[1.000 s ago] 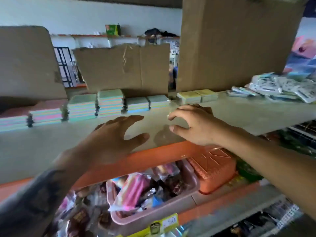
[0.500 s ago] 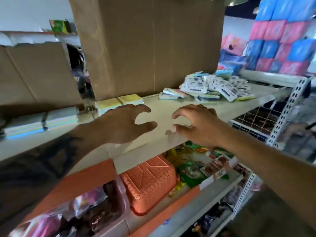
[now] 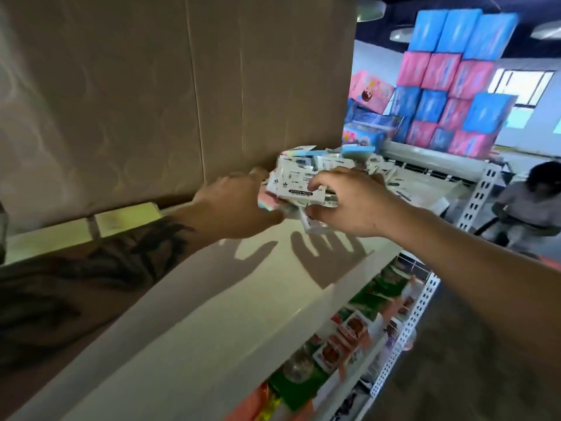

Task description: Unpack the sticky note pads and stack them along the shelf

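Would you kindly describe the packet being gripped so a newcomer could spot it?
Find the tall cardboard box standing on the white shelf; a heap of wrapped packets lies at its right corner. The one meant sits between the left hand and right hand, its white label printed black.

Both hands are bare; the left forearm (image 3: 100, 268) carries a large dark tattoo, no sleeves.
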Action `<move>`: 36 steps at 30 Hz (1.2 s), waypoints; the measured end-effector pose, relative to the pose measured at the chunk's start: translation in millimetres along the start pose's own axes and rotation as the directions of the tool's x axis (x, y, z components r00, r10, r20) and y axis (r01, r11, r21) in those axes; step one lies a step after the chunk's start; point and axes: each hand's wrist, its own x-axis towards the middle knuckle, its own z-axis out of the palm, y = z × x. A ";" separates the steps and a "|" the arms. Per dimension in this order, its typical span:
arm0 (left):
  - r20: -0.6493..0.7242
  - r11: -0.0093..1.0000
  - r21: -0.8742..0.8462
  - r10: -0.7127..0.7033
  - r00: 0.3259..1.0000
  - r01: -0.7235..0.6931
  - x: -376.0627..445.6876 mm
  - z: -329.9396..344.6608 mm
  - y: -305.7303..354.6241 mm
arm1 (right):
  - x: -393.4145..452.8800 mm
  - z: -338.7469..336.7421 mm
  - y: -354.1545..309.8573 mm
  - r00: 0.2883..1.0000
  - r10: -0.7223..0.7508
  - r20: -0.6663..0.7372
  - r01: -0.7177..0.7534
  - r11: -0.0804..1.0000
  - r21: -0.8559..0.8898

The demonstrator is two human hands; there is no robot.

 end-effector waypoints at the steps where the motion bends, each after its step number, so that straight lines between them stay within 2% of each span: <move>1: -0.025 1.000 0.019 -0.018 1.000 0.018 7.4 3.8 0.7 | 9.3 2.5 1.7 1.000 -0.001 0.010 0.001 1.000 -0.004; 4: -0.009 0.996 0.063 -0.068 0.998 0.069 31.6 18.7 0.5 | 38.7 10.6 8.5 0.999 -0.023 0.045 0.023 1.000 0.009; 8: 0.029 0.992 0.025 -0.121 0.992 0.121 49.2 29.5 -3.2 | 69.9 19.0 19.4 0.995 -0.085 0.060 0.082 0.995 0.058; 14: -0.054 0.980 -0.023 -0.198 0.979 0.197 48.7 34.3 7.2 | 98.6 24.4 37.4 0.961 -0.260 0.097 0.252 0.964 0.086; 18: -0.103 0.962 0.004 -0.270 0.957 0.272 39.3 36.9 12.2 | 102.3 23.9 41.9 0.936 -0.349 0.037 0.345 0.935 0.080; 26: -0.216 0.943 0.002 -0.325 0.921 0.333 -28.1 12.4 14.1 | 89.9 13.8 12.0 0.874 -0.486 -0.029 0.475 0.839 0.265; 31: -0.301 0.889 -0.003 -0.437 0.847 0.458 -97.0 -8.8 1.8 | 67.8 20.6 -36.8 0.792 -0.607 -0.072 0.593 0.734 0.331; 36: -0.363 0.830 -0.071 -0.538 0.761 0.554 -181.0 -28.7 -23.8 | 35.0 27.6 -101.3 0.711 -0.699 -0.079 0.683 0.659 0.315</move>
